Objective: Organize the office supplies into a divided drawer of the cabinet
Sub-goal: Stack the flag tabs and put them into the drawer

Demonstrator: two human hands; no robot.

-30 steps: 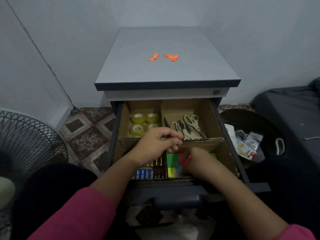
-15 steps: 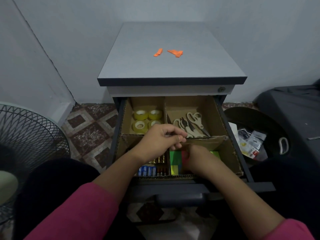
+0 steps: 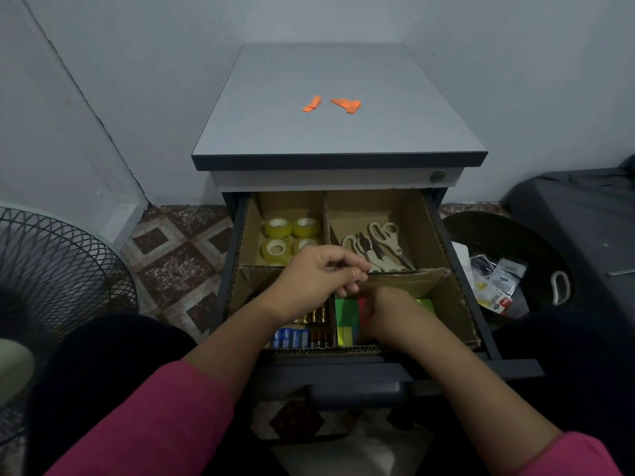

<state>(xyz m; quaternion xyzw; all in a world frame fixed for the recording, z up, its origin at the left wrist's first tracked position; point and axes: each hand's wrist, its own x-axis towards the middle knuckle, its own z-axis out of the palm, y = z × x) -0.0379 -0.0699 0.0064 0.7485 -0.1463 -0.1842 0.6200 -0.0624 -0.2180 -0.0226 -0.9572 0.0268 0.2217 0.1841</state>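
Note:
The cabinet's top drawer [image 3: 494, 341] is pulled out, and cardboard dividers [image 3: 426, 280] split it into four compartments. Yellow tape rolls [image 3: 278, 228] lie back left, beige scissors [image 3: 381, 245] back right, batteries [image 3: 292, 338] front left and coloured sticky-note pads [image 3: 345, 309] front right. My left hand [image 3: 316, 280] hovers over the middle with its fingers pinched on the cross divider's top edge. My right hand [image 3: 388, 314] is down in the front right compartment, closed on a red pad [image 3: 362, 304] that it mostly hides.
Two orange paper scraps [image 3: 312, 104] lie on the grey cabinet top [image 3: 340, 139]. A fan grille [image 3: 51, 269] stands at the left on the tiled floor. A black basket [image 3: 536, 245] with plastic packets sits to the right of the drawer, and a dark bag [image 3: 584, 207] lies beyond it.
My right hand has sunk lower into the front right compartment with the red pad. My left hand has stayed on the divider. The view has tilted slightly.

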